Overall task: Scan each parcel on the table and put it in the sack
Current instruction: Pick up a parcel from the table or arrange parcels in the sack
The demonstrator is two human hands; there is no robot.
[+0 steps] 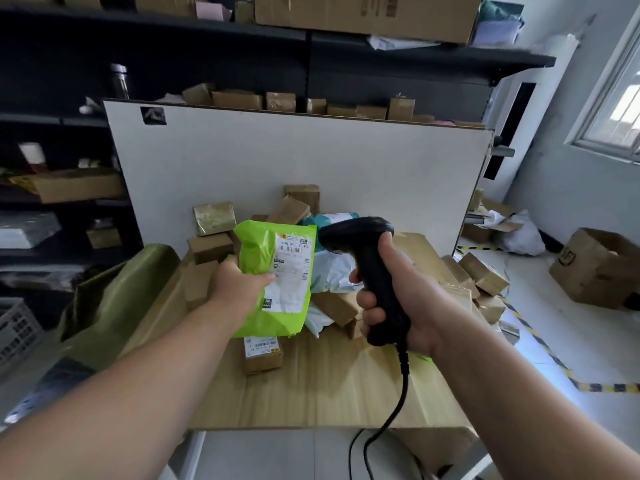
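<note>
My left hand (239, 284) grips a bright green mailer bag (273, 315) by its left edge and holds it above the wooden table (329, 393), white label facing me. My right hand (391, 299) is closed on the handle of a black barcode scanner (367, 251), whose head points left at the label. The scanner's cable (391, 420) hangs down over the table's front edge. Behind the bag lies a heap of brown cardboard parcels (211, 247) and white and teal mailers (332, 271). An olive-green sack (114, 299) gapes at the table's left side.
One small labelled box (262, 355) lies just below the green bag. A white board (311, 168) stands behind the table. Dark shelves with boxes fill the left and top. More boxes (599, 268) and yellow-black floor tape (540, 341) lie on the floor to the right.
</note>
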